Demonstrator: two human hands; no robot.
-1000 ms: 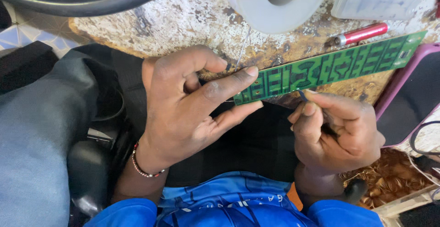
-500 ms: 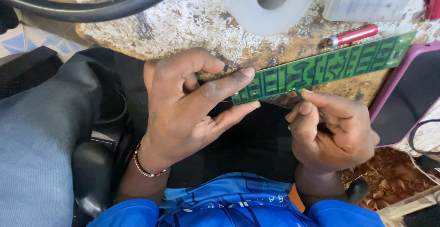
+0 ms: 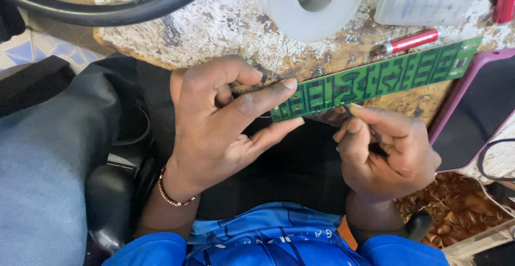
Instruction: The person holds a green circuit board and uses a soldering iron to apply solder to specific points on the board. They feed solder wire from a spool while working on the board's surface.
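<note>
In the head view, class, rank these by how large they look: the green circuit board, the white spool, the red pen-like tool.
1. green circuit board, the longest thing, pinched at its near end by the left hand.
2. white spool, cut off by the frame's top, so its full size is unsure.
3. red pen-like tool, plainly the smallest.

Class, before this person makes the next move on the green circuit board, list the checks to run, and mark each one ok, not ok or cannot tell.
1. Left hand has a grip on the near end of the green circuit board: ok.
2. Board's far end lies on the worn table: ok.
3. Right hand pinches a small dark tool at the board's lower edge: ok; kind of tool: cannot tell.
4. Thin wire from the white spool reaches the board: cannot tell.
5. Red pen-like tool lies apart from the board: ok.
</note>
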